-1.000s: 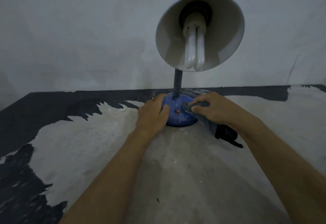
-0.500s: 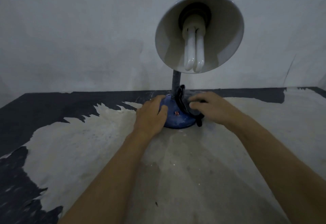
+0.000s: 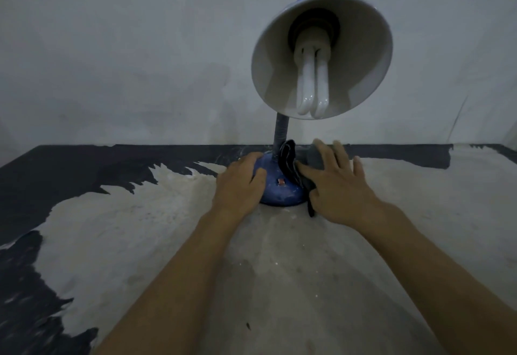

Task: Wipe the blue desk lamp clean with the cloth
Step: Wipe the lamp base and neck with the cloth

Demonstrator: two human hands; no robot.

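Observation:
The blue desk lamp stands near the back of the table on its round blue base (image 3: 279, 191), with a grey flexible neck (image 3: 282, 136) and a white-lined shade (image 3: 361, 55) holding a white bulb (image 3: 312, 86), tilted toward me. My left hand (image 3: 239, 186) rests curled on the left side of the base. A dark grey cloth (image 3: 292, 165) lies bunched over the right side of the base, against the neck. My right hand (image 3: 335, 181) presses flat on that cloth with fingers spread.
The table top (image 3: 265, 270) is worn, pale in the middle with dark peeling patches (image 3: 56, 175) at the left and back. A plain grey wall (image 3: 140, 60) rises right behind the lamp.
My right hand has carried the cloth from the front right of the base up and back around its right side near the neck, and its fingers have spread. My left hand stays on the base.

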